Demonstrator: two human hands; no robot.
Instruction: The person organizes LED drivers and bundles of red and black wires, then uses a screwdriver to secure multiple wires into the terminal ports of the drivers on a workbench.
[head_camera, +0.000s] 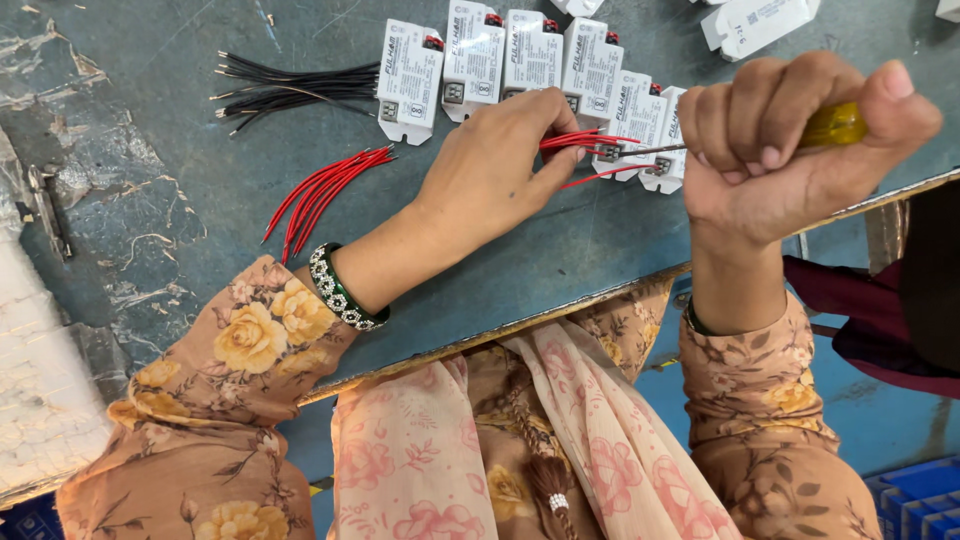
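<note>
My right hand (790, 150) is fisted around a yellow-handled screwdriver (835, 125) whose metal shaft points left at a terminal on a small white box (640, 115). My left hand (500, 160) pinches a few red wires (585, 140) right at that terminal. A row of several white rectangular boxes (480, 65) lies on the grey-blue worktable (150, 120) behind both hands. Both forearms wear floral sleeves, and a beaded bangle (340, 290) circles my left wrist.
A loose bundle of red wires (325, 190) lies left of my left hand, and a bundle of black wires (290, 90) sits further back. Another white box (755, 22) rests at the top right. Blue plastic crates (920, 500) stand below the table edge at lower right.
</note>
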